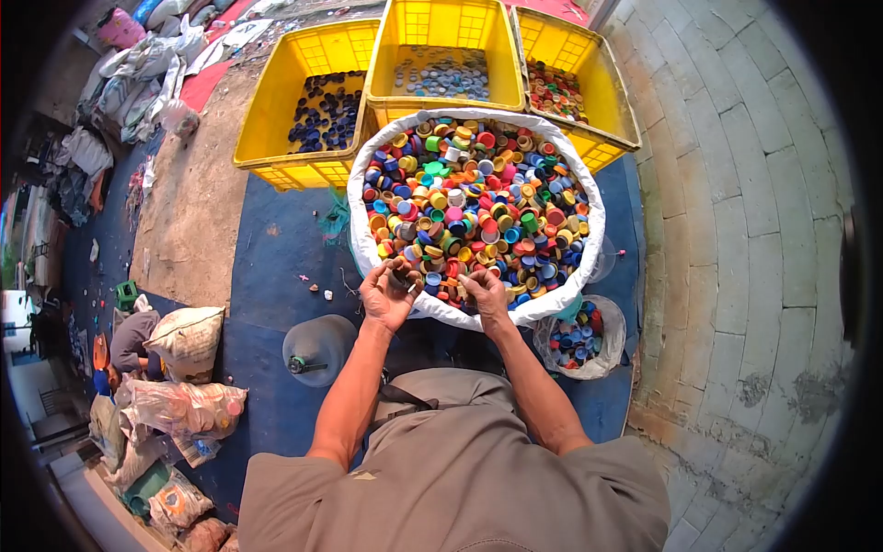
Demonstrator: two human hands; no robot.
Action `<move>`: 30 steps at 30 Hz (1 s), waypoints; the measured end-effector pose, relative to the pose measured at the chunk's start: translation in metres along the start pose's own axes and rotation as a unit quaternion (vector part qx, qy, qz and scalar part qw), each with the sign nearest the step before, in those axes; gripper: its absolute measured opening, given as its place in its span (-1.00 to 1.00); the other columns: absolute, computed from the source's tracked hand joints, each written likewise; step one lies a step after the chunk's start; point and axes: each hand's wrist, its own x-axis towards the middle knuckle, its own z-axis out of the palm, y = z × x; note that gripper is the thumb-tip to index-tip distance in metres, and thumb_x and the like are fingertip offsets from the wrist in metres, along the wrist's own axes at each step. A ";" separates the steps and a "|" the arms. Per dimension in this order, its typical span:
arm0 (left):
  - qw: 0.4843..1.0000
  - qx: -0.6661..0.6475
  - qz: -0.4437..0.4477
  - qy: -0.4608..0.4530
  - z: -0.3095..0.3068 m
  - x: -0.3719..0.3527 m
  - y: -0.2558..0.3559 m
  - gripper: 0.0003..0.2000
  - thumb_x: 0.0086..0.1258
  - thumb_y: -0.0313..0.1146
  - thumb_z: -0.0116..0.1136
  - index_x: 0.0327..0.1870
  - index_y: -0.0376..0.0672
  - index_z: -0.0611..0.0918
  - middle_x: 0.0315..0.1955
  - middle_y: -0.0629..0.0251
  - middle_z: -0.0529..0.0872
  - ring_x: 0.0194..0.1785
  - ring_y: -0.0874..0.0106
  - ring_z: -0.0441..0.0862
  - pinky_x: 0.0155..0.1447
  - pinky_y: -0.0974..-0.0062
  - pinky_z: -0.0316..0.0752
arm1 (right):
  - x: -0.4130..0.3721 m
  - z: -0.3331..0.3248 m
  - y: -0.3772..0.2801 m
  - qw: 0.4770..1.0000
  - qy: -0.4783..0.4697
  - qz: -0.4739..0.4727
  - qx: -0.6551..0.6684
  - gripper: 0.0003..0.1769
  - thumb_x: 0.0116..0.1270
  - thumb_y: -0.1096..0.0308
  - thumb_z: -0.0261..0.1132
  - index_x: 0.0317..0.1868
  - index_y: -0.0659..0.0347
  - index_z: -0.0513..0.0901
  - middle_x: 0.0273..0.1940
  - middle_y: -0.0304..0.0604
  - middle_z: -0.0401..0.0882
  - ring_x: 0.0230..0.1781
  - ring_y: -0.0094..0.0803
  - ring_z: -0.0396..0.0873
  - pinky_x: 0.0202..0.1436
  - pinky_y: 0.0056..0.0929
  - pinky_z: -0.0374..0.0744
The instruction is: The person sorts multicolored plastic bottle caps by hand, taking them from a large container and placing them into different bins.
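Working a white sack's [590, 224] near rim, left hand [386, 296] cups dark caps [401, 275]; right hand [486, 293], grip unclear, probes mixed caps [478, 202] ahead.

**Item 1.** White sack [357, 202], centre, brim-full of mixed-colour bottle caps [478, 198]. Your left hand [388, 294] and right hand [486, 293] sit among the caps at its 6 o'clock rim, fingers curled; grip unclear.

**Item 2.** Beyond the sack:
- first yellow crate [276, 170], 11 o'clock, dark blue caps
- second yellow crate [441, 23], 12 o'clock, pale caps
- third yellow crate [602, 101], 1 o'clock, reddish caps

**Item 3.** Small bag [614, 317] of caps, 4 o'clock.

**Item 4.** Clear jug [317, 348], 7 o'clock, on blue mat [276, 267].
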 end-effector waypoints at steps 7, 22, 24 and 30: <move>0.993 0.003 0.026 0.113 -0.040 -0.018 0.014 -0.80 0.44 -0.18 0.05 -0.33 -0.07 0.57 -0.30 0.25 0.67 -0.26 0.34 0.61 -0.13 0.23 0.54 | 0.051 0.066 -0.019 0.860 0.010 -0.291 -0.419 -0.66 0.09 0.36 0.39 -0.15 0.34 0.56 -0.25 0.07 0.66 -0.23 -0.05 0.66 -0.12 -0.19 0.59; 0.986 0.057 0.048 0.150 -0.067 -0.052 0.024 -0.82 0.50 -0.23 -0.02 -0.10 -0.13 0.52 -0.34 0.30 0.64 -0.28 0.34 0.65 -0.19 0.28 0.64 | 0.102 0.119 -0.034 0.753 -0.062 -0.168 -0.633 -0.42 0.05 0.25 0.46 0.09 0.17 0.49 -0.05 0.03 0.64 -0.01 -0.01 0.60 0.01 -0.11 0.56; 0.984 0.057 0.046 0.164 -0.066 -0.050 0.023 -0.83 0.49 -0.24 0.00 -0.11 -0.13 0.52 -0.38 0.34 0.61 -0.29 0.36 0.65 -0.20 0.28 0.64 | 0.098 0.116 -0.035 0.777 -0.053 -0.172 -0.603 -0.46 0.04 0.27 0.45 0.05 0.18 0.50 -0.07 0.01 0.64 -0.02 0.01 0.60 0.00 -0.08 0.56; 0.971 0.145 0.075 0.173 -0.059 -0.037 0.016 -0.87 0.44 -0.25 0.11 -0.16 -0.08 0.56 -0.44 0.44 0.61 -0.34 0.44 0.65 -0.24 0.35 0.62 | 0.096 0.086 -0.034 0.855 -0.047 -0.201 -0.477 -0.48 0.00 0.28 0.47 -0.01 0.26 0.56 -0.10 0.05 0.65 -0.09 -0.09 0.65 -0.03 -0.22 0.59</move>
